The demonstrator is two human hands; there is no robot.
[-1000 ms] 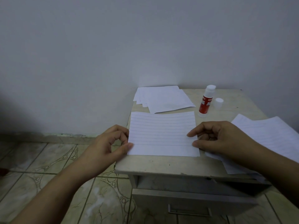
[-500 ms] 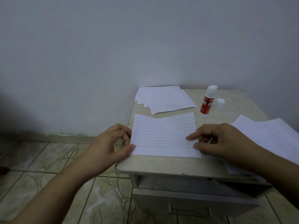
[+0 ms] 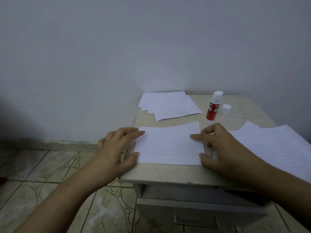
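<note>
Left hand (image 3: 116,145) uncurls flat onto sheet (image 3: 170,145); right hand (image 3: 217,145) presses too, nothing gripped. Smooth evenly, parallel to bench (image 3: 168,172) front edge.

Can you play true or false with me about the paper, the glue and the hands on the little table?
1. The left hand and the right hand both touch the lined sheet. True.
2. The glue stick has its cap on. False: the cap stands on the table beside it.
3. A stack of papers lies behind the lined sheet, nearer the wall. True.
4. The glue stick lies flat on its side. False: it stands upright.
</note>
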